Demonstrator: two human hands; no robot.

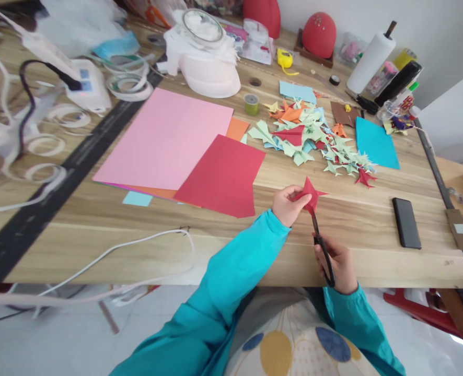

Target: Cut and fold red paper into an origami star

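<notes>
Between the thumb and fingers of my left hand (288, 204) is a red folded paper star (312, 191), held above the table near its front edge. My right hand (339, 263) grips black-handled scissors (323, 253) by the loops. The blades point away from me and touch the star's lower edge; whether they are parted there is too small to tell. Left of my hands lies a red paper sheet (226, 180), partly over a large pink sheet (169, 138). Beyond the star spreads a pile of folded paper pieces (313, 128), mostly pale green, with some red and orange.
A black phone (406, 223) lies to the right, below a blue paper sheet (376, 142). Farther back are a spool (251, 104), a yellow tape measure (285, 58) and a white roll (371, 61). At left stand a power strip (88, 86) and coiled white strips (129, 83). A white cable (137, 243) crosses the front.
</notes>
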